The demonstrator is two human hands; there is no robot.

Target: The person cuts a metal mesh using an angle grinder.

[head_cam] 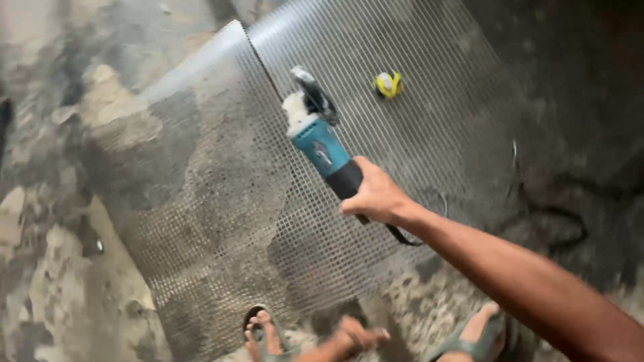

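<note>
Your right hand (377, 196) reaches forward from the lower right, fingers wrapped tightly around the black rear handle of an angle grinder (320, 144). The grinder has a teal body and a pale, dusty head, and it points away from you, held above a sheet of wire mesh (221, 201) lying on the rough concrete floor (54, 268). A black cord (408, 238) trails from the handle below your wrist. A small yellow tape measure (388, 84) sits on the mesh, beyond the grinder and well apart from it. Your left hand (354, 337) is low at the bottom edge, blurred, fingers loosely curled and holding nothing that can be made out. Your sandalled feet (263, 335) stand at the near edge of the mesh
</note>
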